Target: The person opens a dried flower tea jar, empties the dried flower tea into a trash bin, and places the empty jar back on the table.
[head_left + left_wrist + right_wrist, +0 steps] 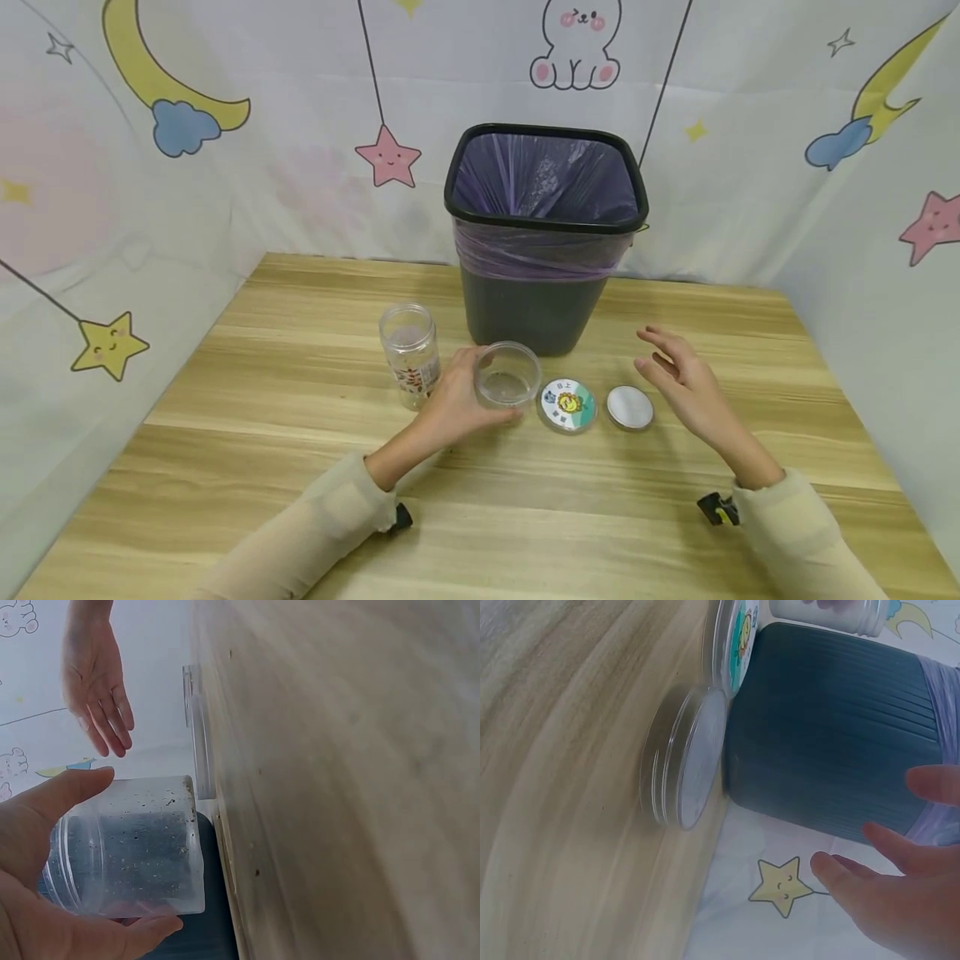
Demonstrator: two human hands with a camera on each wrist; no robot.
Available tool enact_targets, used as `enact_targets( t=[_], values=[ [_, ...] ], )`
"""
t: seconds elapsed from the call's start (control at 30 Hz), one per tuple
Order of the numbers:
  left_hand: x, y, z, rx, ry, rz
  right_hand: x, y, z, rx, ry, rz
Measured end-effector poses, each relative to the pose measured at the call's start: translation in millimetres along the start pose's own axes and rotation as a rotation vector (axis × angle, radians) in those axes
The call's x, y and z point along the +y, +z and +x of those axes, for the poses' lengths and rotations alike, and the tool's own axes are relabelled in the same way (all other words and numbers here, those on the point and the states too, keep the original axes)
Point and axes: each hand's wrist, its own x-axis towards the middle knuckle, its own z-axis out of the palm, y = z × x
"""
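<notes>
My left hand grips a short clear plastic jar round its side, thumb on one side and fingers on the other. The jar has no lid on, and small dark specks cling inside near its base. To its left stands a taller clear jar with a red print, also uncapped. Right of the held jar lie a round lid with a cartoon sun label and a plain whitish lid. My right hand hovers above and right of the plain lid, fingers loosely extended, holding nothing.
A dark bin lined with a purple plastic bag stands behind the jars near the table's back edge. The wood-grain table is bordered by a white cartoon-print curtain at the back and sides.
</notes>
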Motion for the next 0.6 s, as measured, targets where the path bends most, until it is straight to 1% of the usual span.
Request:
enact_targets(
  t=[0.17,0.4,0.6],
  values=[
    [-2.2,0.7,0.4,-0.012,-0.017,0.000,3.7,-0.6,0.3,0.003,-0.002,-0.006],
    [-1.1,-0.6,2.1,-0.030,-0.041,-0.010,7.0,-2.6,-0.3,-0.020,0.002,-0.007],
    [-0.4,-0.8,0.5,-0.048,-0.077,-0.025,11.0,-3.1,-1.8,-0.034,0.016,-0.014]
  ],
)
